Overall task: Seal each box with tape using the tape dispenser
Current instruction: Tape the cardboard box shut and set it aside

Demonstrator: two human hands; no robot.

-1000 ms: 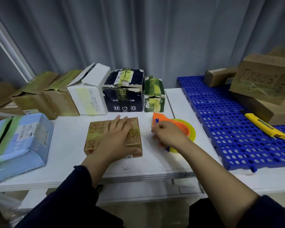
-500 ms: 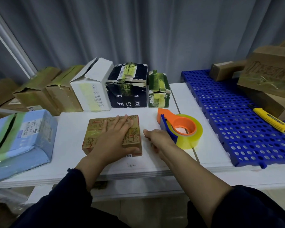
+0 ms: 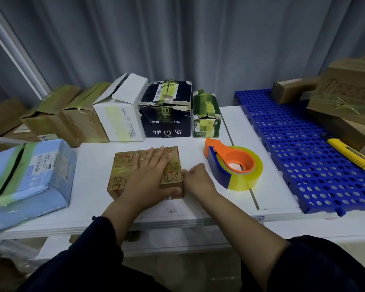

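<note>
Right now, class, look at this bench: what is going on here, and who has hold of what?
A person is working at a white table. Their left hand lies flat on top of a small brown printed box, pressing it down. The right hand, fingers curled, sits against the box's right side; whether it holds anything is hidden. The tape dispenser lies loose on the table just right of that hand, untouched. A row of taped boxes stands along the back.

brown red-patterned box (image 3: 122, 167), orange-blue tape dispenser (image 3: 221, 157), yellow tape (image 3: 253, 178)
</note>
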